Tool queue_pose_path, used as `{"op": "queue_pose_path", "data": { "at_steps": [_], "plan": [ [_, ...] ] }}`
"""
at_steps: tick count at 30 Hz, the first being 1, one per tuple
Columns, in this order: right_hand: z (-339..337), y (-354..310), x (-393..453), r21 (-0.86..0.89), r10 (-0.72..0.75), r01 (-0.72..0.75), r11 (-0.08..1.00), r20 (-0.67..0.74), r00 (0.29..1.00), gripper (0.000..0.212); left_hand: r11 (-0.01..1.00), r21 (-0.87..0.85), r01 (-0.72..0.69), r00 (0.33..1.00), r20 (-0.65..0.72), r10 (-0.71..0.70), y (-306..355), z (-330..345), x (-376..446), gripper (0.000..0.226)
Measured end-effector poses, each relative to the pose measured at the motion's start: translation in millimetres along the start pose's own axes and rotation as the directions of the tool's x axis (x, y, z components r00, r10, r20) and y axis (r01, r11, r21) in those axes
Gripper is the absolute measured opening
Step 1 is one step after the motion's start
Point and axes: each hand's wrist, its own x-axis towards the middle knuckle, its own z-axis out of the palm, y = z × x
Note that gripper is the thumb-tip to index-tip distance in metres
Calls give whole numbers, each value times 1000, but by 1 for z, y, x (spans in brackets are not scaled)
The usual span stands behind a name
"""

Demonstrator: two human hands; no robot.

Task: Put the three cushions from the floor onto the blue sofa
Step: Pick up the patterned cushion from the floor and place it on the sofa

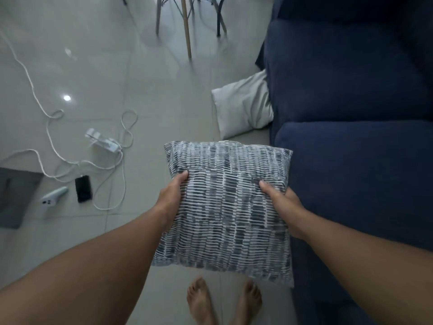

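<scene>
Head view: blue-and-white striped cushion (225,207), square.

Small tag on patterned cushion (225,207) top edge; print too blurred to read.

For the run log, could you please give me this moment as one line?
stage: carrying | left hand and right hand: gripping patterned cushion | white cushion: on floor against blue sofa
</scene>
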Motion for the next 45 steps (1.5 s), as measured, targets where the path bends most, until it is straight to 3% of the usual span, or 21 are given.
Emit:
{"op": "queue_pose_path", "data": {
  "at_steps": [5, 10, 18, 20, 23, 28, 34, 45],
  "plan": [
    [-26, -57, -68, 26, -79, 79, 997, -17, 997, 40, 1000, 5, -30, 999, 45, 30, 55, 9, -56, 79],
    [-67, -123, -128, 23, -187, 191, 981, -118, 975, 69, 992, 59, -114, 987, 122, 106, 121, 44, -121, 64],
    [-158, -200, -223, 80, -272, 311, 947, -314, 909, 79, 938, 94, -334, 911, 290, 295, 226, 138, -221, 50],
    [-183, -207, -244, 99, -290, 350, 931, -379, 879, 90, 921, 105, -374, 888, 326, 324, 245, 165, -244, 52],
    [-219, -208, -276, 122, -301, 398, 909, -469, 831, 97, 904, 126, -408, 860, 387, 334, 262, 205, -271, 63],
    [-284, -192, -314, 162, -263, 420, 893, -571, 778, 68, 881, 193, -431, 822, 488, 295, 262, 279, -308, 63],
    [-368, -164, -332, 236, -204, 443, 865, -641, 740, 65, 821, 285, -495, 765, 591, 256, 245, 381, -339, 42],
    [-479, -114, -325, 359, -44, 492, 793, -772, 634, 71, 746, 394, -536, 690, 714, 118, 213, 551, -362, 57]
  ]
}}
